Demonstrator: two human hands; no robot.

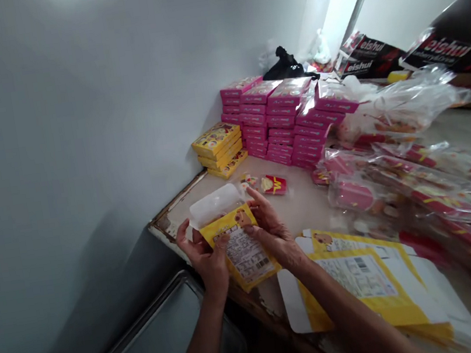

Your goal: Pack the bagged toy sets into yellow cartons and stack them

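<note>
Between my two hands is a yellow carton (247, 251) with a printed label and barcode facing me. Its white end flap (216, 204) stands open at the far end. My left hand (208, 263) grips the left edge, thumb on the printed face. My right hand (274, 231) holds the right edge, with its thumb also on the front. Just beyond the carton lie a small red packet with a yellow "M" (274, 185) and a small clear packet (248, 181). Flat yellow and white cartons (361, 281) lie in a pile under my right forearm.
Filled yellow boxes (217, 146) are stacked against the wall, beside tall stacks of pink boxes (280, 117). Clear bags with red and pink items (432, 188) cover the right side. A metal tray (154, 342) is below the table edge at left.
</note>
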